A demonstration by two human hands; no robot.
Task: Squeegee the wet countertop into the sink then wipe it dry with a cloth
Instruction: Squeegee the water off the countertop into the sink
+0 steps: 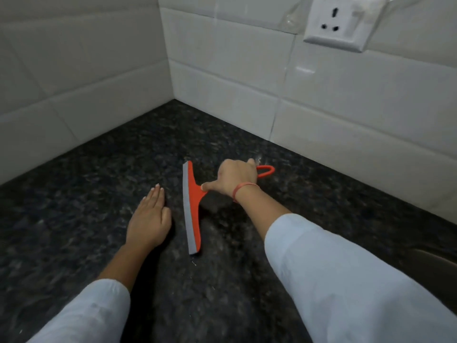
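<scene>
An orange squeegee (192,206) with a grey rubber blade lies on the dark speckled countertop (99,194), its blade edge facing left. My right hand (235,179) grips its handle, thumb stretched along the neck toward the blade; the handle's orange loop end sticks out past my fingers. My left hand (149,219) rests flat on the counter just left of the blade, fingers straight and together. No cloth is in view.
White tiled walls (247,82) meet in a corner behind the counter. A white wall socket (342,21) sits on the right wall, upper right. A curved rim, possibly the sink (440,258), shows at the right edge.
</scene>
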